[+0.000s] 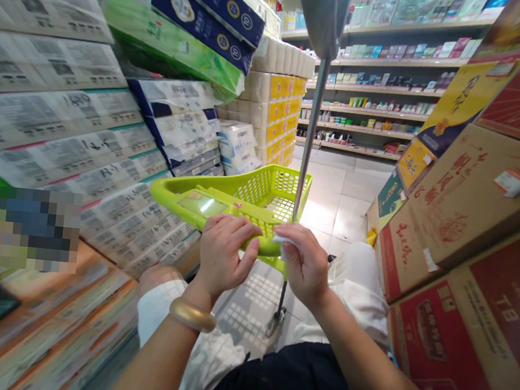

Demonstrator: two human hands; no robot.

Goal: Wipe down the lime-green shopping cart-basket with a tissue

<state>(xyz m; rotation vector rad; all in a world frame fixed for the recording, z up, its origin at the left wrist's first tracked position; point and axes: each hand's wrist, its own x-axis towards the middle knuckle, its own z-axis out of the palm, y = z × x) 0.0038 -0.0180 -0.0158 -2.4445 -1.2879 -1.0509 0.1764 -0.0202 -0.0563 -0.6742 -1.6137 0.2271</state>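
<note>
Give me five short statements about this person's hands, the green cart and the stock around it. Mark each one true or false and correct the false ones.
1. The left hand is on the green cart. True.
2. The gold-coloured bangle is on the right wrist. False: it is on the left wrist.
3. The right hand has something thin and white in its fingers. True.
4. The brown and red cartons are stacked on the person's left. False: they are stacked on the right.
5. The shelves ahead are bare. False: they hold rows of goods.
</note>
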